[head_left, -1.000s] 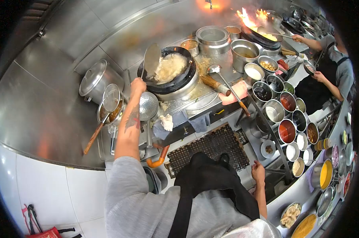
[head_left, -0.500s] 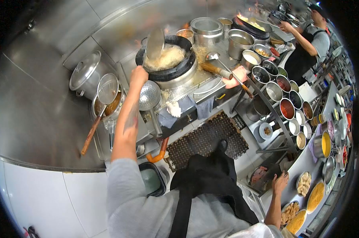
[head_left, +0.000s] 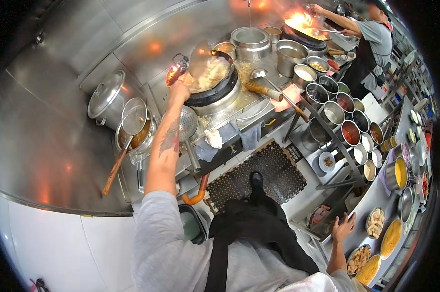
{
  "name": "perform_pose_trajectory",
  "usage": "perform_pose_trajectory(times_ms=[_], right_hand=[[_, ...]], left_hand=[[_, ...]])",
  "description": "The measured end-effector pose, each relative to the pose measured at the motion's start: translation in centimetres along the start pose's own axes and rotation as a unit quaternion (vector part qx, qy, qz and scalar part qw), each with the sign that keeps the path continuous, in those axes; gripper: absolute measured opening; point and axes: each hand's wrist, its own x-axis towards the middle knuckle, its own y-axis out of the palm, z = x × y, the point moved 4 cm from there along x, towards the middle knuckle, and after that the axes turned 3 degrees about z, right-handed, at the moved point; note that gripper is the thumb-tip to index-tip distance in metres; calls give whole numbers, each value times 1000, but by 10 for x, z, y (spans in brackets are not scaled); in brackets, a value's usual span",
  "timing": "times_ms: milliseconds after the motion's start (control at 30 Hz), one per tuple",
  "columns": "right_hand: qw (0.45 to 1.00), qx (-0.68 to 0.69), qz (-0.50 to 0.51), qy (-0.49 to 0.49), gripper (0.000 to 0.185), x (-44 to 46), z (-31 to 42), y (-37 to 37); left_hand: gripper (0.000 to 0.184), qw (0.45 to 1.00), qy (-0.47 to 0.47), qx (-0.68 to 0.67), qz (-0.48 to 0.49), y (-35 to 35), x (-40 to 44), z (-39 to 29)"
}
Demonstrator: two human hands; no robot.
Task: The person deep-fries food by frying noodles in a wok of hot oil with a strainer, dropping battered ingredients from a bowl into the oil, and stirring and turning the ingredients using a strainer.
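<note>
My left hand (head_left: 179, 91) is at the near left rim of a black wok (head_left: 215, 96), closed round the handle of a broad metal wok spatula (head_left: 199, 59). The blade is blurred, and the handle mostly hidden. Pale food (head_left: 212, 73), fluffy and steaming, is heaped in the wok under the blade. An orange flame (head_left: 173, 75) burns at the wok's left edge, just beyond my fingers. My right hand (head_left: 344, 227) is open with fingers spread and holds nothing. It hovers by the edge of the right-hand counter, near a dish of pale food pieces (head_left: 375, 222).
Left of the wok are a lidded pot (head_left: 106, 99), a wire strainer (head_left: 134, 117) and a perforated ladle (head_left: 187, 124). A brush (head_left: 261, 90) and ladle (head_left: 278, 90) lie right. Several sauce pots (head_left: 350, 132) stand beyond. A co-worker (head_left: 373, 44) handles a flaming wok (head_left: 310, 41).
My left hand and the spatula have shifted right, and the food is heaped higher. Flame has appeared at my wok's left edge. Large flames have risen in the co-worker's wok.
</note>
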Motion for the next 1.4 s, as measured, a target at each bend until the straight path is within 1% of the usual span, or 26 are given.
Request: perform_pose_trajectory(times_ms=[33, 67, 133, 167, 233, 267, 333, 367, 467, 500, 533, 600, 733, 800, 833, 900, 933, 1000, 1033, 1100, 1133, 1200, 1267, 1333, 1367, 1400], right_hand=[[1000, 8, 1, 11, 43, 0, 8, -9], [1000, 11, -1, 14, 43, 3, 6, -6], [1000, 14, -8, -2, 42, 1, 1, -4], [1000, 14, -6, 0, 42, 2, 1, -3], [1000, 9, -8, -7, 42, 1, 1, -6], [1000, 10, -7, -7, 42, 2, 2, -4], [1000, 16, -15, -5, 41, 2, 2, -4], [1000, 18, -12, -6, 41, 2, 2, -2], [1000, 10, -12, -7, 41, 8, 4, -4], [1000, 13, -11, -3, 41, 9, 8, -8], [1000, 13, -3, -2, 41, 4, 7, -11], [1000, 12, -5, -2, 41, 5, 5, -6], [1000, 13, -8, -2, 39, 5, 3, -5], [1000, 10, -4, -3, 39, -10, -1, 3], [1000, 3, -10, -12, 39, 5, -5, 4], [1000, 0, 3, -4, 39, -3, 2, 1], [1000, -2, -2, -12, 38, 3, 1, -3], [1000, -3, -8, -20, 39, 8, 2, -3], [1000, 4, -4, -11, 39, 1, 1, 1], [1000, -3, -11, -24, 40, 8, -1, 2], [1000, -8, -6, -20, 40, 2, 0, 2], [999, -21, 23, -11, 39, 0, -1, 2], [1000, -19, 21, -9, 40, 2, -3, 6], [1000, -13, 16, -14, 41, 3, -4, 9], [1000, -8, 7, -18, 41, 2, -5, 9], [1000, -1, 11, -10, 41, 4, -1, 15]], left_hand=[[25, 997, 29, -59, -50, -54, -38, -22], [26, 993, 55, -53, -94, -53, -38, -15], [26, 993, -21, -52, -103, -41, -37, 2], [26, 993, -20, -51, -102, -33, -26, 11], [24, 999, -35, 38, 16, -13, -6, 29], [24, 998, -35, 39, 15, -16, -1, 29], [24, 997, -3, -6, -80, -64, -24, 2], [23, 993, 17, 13, -119, -73, -33, -4], [23, 993, -19, -11, -113, -63, -63, -1], [24, 995, -27, -20, -93, -62, -64, -1], [24, 999, -18, 41, -32, -10, -43, 29], [25, 998, -22, 49, 10, 12, -21, 48], [26, 999, -50, 11, -3, -31, -36, 24], [26, 996, -34, -16, -79, -45, -59, 14], [26, 994, -48, -34, -89, -34, -59, 19], [22, 997, -44, 36, -50, -8, -51, 30], [22, 997, -56, 25, -53, -8, -41, 34], [20, 993, 17, -21, -112, -33, -22, 12], [20, 993, 17, -21, -112, -35, -29, -2], [25, 988, -21, -96, -120, -34, -41, -14], [26, 989, -22, -109, -94, -33, -39, -14], [25, 998, -61, 4, 26, -3, -36, -11], [25, 997, -73, 3, 19, -7, -30, -5], [25, 1000, -27, 10, 11, -31, -20, -5], [24, 1000, 8, 13, -23, -40, -21, -1], [24, 999, 16, 20, -24, -49, -20, -5]])
